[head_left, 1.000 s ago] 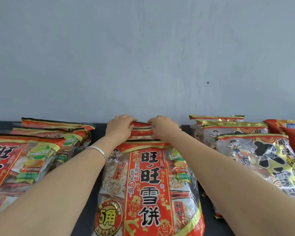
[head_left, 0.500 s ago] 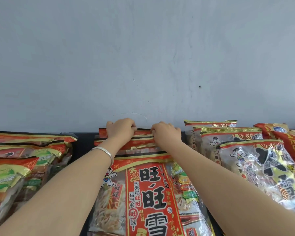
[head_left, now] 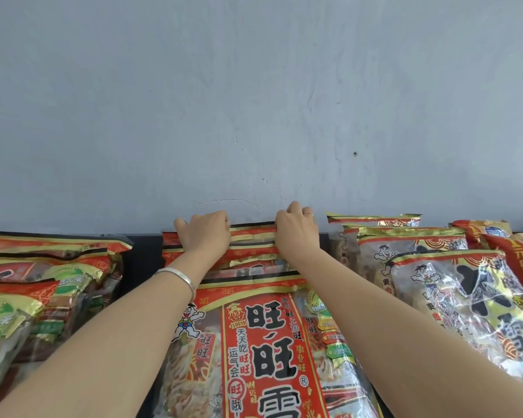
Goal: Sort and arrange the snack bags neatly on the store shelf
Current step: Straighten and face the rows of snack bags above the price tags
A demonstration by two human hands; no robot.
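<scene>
left grip, right grip, holding rear bag

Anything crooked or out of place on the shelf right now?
Yes. At far right an orange-red bag leans tilted over the corner of the gold-trimmed row, breaking the line. Both the left hand and right hand grip the middle row's rear bags, whose top edges sit uneven. No spill or tear shows.
</scene>
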